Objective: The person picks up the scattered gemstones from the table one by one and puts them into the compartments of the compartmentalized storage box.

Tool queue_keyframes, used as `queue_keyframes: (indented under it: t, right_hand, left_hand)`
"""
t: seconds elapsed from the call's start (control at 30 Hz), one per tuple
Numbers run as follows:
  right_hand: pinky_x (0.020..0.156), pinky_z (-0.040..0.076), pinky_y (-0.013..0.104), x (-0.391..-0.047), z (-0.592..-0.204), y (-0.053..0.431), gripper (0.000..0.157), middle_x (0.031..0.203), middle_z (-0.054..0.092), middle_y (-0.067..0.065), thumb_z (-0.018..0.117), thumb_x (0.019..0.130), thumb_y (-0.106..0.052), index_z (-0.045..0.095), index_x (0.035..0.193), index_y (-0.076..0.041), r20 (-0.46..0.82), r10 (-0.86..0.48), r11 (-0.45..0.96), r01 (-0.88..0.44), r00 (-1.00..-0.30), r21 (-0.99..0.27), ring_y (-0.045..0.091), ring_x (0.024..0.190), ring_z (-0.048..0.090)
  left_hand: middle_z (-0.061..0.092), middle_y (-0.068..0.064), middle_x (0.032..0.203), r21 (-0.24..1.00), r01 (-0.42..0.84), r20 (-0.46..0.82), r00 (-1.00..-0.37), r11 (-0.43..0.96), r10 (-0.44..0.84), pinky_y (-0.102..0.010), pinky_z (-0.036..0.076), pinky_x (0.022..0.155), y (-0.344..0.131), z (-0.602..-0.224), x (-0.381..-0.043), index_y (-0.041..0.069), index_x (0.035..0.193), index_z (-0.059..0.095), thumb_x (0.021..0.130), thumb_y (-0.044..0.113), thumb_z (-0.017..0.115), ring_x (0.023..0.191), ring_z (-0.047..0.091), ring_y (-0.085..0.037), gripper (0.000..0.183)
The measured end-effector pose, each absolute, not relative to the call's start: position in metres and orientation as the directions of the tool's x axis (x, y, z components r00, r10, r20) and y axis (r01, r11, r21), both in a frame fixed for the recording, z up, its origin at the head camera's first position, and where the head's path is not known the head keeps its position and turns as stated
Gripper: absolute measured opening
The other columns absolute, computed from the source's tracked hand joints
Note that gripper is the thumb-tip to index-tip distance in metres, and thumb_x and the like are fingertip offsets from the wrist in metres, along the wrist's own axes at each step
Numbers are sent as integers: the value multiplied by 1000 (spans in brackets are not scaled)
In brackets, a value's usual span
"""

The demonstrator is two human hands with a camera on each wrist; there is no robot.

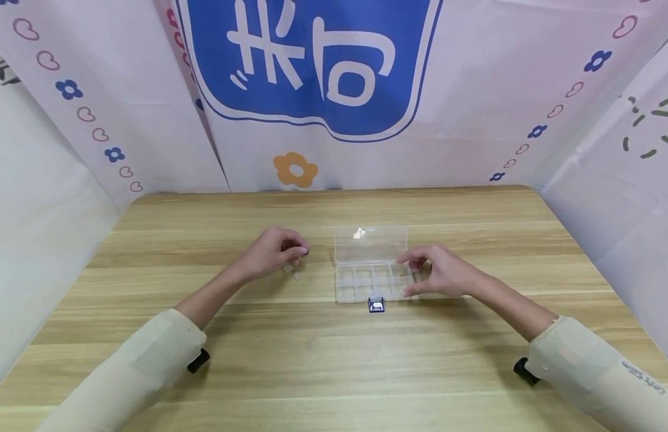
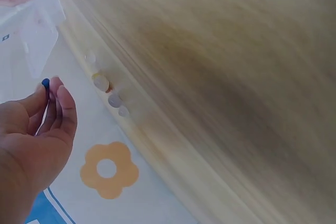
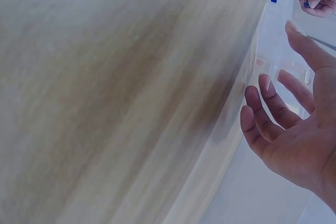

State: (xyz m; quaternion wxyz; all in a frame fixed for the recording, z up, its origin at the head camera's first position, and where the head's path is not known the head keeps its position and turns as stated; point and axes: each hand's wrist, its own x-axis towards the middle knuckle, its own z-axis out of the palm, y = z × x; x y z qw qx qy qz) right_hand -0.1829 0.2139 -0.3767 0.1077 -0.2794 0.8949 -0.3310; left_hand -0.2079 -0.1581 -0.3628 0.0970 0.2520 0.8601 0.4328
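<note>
My left hand (image 1: 277, 251) pinches a small dark blue round piece (image 2: 45, 83) between thumb and fingertips, just above the table left of the box. Below that hand lie several small pale, see-through round pieces (image 2: 101, 82). A clear plastic compartment box (image 1: 363, 293) stands with its lid (image 1: 370, 246) raised at the back and a blue latch (image 1: 376, 305) at the front. My right hand (image 1: 439, 271) spans the box's right end, holding it with the thumb near the front corner and the index finger near the hinge. The other right fingers are loosely bent beside it.
The wood-grain table (image 1: 334, 366) reaches back to a white printed cloth (image 1: 420, 162) hanging behind it. More pale cloth hangs at the left and right sides. Both forearms wear light sleeves (image 1: 145, 354), with a black object (image 1: 199, 360) under each cuff.
</note>
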Motion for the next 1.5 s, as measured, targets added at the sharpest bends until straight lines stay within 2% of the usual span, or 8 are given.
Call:
queue_keyframes:
  t: [0.17,0.4,0.7,0.87,1.07,1.3,1.5]
  right_hand:
    - [81,52,37,-183,-377,214,59,94,65,4,95,75,-21,71,124,3,-8,-573,622,-429,-820,-655,21,88,57]
    - [82,52,39,-183,-377,214,60,96,66,4,95,75,-21,71,124,2,-16,-569,629,-422,-822,-653,22,90,56]
    - [82,51,38,-183,-378,215,60,94,65,3,95,74,-21,71,124,2,-15,-567,629,-421,-824,-654,22,90,56]
    - [83,52,39,-182,-378,215,59,93,64,2,95,75,-21,71,123,2,-16,-567,636,-425,-824,-644,21,89,57]
    - [83,52,39,-182,-377,214,59,93,64,2,94,75,-21,71,124,3,-18,-566,636,-423,-824,-645,22,89,57]
    - [83,52,40,-182,-378,215,59,93,64,2,94,75,-21,71,124,2,-19,-566,640,-425,-824,-640,21,89,57]
    - [83,51,40,-182,-378,215,60,93,64,2,94,75,-22,71,124,2,-18,-565,640,-425,-825,-640,21,89,57]
  left_hand:
    - [70,-23,84,804,347,57,-853,483,518,-27,55,62,-156,-363,-208,-16,100,69,100,-6,63,73,65,-25,12]
    - [72,-26,90,817,317,37,-862,481,506,-35,60,67,-154,-361,-207,-17,102,70,100,-5,63,75,68,-28,14]
    - [72,-26,90,827,311,38,-862,468,505,-38,61,67,-152,-359,-206,-17,101,71,99,-6,64,75,70,-30,13]
    - [73,-26,91,841,299,36,-863,452,504,-37,61,67,-151,-359,-205,-16,103,72,98,-5,66,76,71,-32,13]
    - [72,-27,92,859,285,34,-860,425,508,-34,61,68,-149,-360,-205,-16,103,71,98,-5,67,77,71,-28,13]
    - [70,-27,92,875,290,48,-849,388,526,-31,60,68,-145,-361,-206,-16,104,70,100,-4,64,78,68,-32,14]
    - [69,-28,93,859,323,68,-841,398,537,-27,56,67,-138,-360,-206,-14,102,70,100,-4,63,76,62,-23,12]
